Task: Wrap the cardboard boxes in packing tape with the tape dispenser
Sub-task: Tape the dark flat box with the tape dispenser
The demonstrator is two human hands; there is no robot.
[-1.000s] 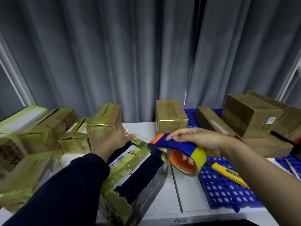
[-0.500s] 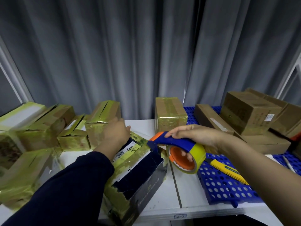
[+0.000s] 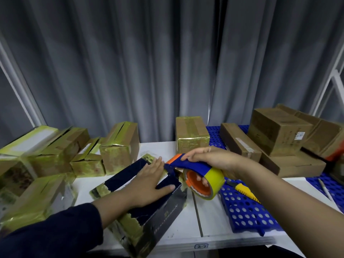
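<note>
The left hand (image 3: 149, 185) lies flat on top of the dark box (image 3: 163, 215), fingers straight. The right hand (image 3: 210, 159) grips the tape dispenser (image 3: 196, 167) by its blue handle, just right of the box, with the dispenser nose touching the box's far end.

Your left arm wears a long sleeve (image 3: 55, 231), dark navy, one plain colour, matte soft fabric with loose creases toward the elbow; the weave is too blurred to tell. It fills the view over the desk's (image 3: 214, 216) front-left corner. The cuff (image 3: 97, 211) is a plain edge ending just short of the wrist, and your left hand (image 3: 149, 185) is uncovered past it. Your right forearm (image 3: 279, 187) is bare to where it leaves view, and your right hand (image 3: 210, 159) is bare too.
</note>
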